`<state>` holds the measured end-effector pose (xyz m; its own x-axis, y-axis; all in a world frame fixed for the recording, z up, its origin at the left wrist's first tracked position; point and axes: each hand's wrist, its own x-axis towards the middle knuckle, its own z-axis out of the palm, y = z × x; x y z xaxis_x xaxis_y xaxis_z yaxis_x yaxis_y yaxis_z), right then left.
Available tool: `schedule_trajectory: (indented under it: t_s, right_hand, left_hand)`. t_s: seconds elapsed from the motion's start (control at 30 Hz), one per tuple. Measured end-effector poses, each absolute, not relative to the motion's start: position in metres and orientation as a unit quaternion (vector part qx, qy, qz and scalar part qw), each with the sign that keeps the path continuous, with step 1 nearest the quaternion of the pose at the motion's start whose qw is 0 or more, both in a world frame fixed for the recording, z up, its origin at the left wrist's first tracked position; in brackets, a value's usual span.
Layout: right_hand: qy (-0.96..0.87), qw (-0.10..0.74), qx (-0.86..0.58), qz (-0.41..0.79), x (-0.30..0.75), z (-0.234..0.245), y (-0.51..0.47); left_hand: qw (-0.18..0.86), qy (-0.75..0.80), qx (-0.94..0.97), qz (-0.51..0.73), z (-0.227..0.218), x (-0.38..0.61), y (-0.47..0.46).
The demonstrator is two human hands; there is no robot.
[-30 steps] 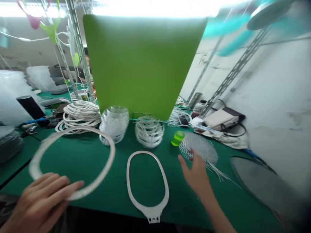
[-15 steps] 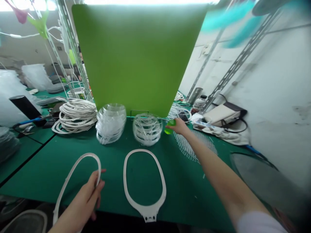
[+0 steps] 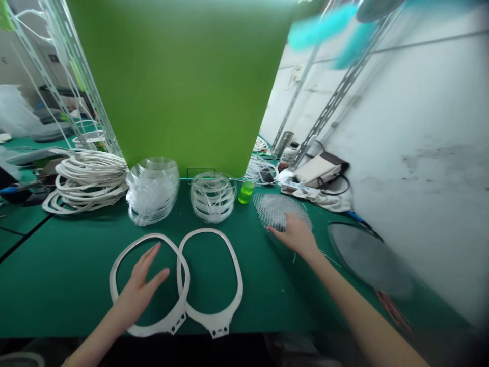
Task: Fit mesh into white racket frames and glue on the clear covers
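Note:
Two white oval frames lie side by side on the green table (image 3: 57, 285). My left hand (image 3: 139, 285) rests flat, fingers apart, inside the left frame (image 3: 118, 257). The right frame (image 3: 237, 275) touches it at the near end. My right hand (image 3: 296, 234) lies on the near edge of a white mesh piece (image 3: 273, 209), fingers bent over it; whether it grips the mesh is unclear. A small green bottle (image 3: 245, 192) stands just left of the mesh.
A tall green board (image 3: 179, 76) stands behind. In front of it sit a stack of clear plastic pieces (image 3: 153, 188), a pile of thin white rings (image 3: 212, 196) and a heap of white frames (image 3: 86, 178). A grey mesh disc (image 3: 367, 257) lies right; bags and bottles sit by the wall.
My left hand has laid the white frame it held flat beside the other frame and opened. My right hand has left the green bottle and drawn back onto the mesh.

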<state>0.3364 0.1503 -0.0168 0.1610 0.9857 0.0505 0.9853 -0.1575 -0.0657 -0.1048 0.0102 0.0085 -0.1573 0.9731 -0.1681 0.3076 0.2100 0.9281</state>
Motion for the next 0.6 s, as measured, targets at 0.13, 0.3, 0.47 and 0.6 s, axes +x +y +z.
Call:
schedule_trajectory:
  t_s: [0.13,0.3,0.47,0.6]
  right_hand:
    - [-0.628,0.038,-0.777,0.027,0.343,-0.024,0.145]
    - [-0.664,0.077,-0.744,-0.001,0.34,-0.022,0.149]
    - [-0.67,0.08,-0.737,0.016,0.343,-0.024,0.157]
    - [-0.672,0.086,-0.735,0.033,0.346,-0.022,0.163]
  left_hand:
    - [0.402,0.638,0.587,0.295,-0.002,-0.132,-0.04]
    - [0.444,0.573,0.596,0.346,-0.041,-0.191,-0.072]
    - [0.442,0.569,0.578,0.384,-0.046,-0.226,-0.072]
    - [0.421,0.578,0.602,0.356,-0.036,-0.221,-0.059]
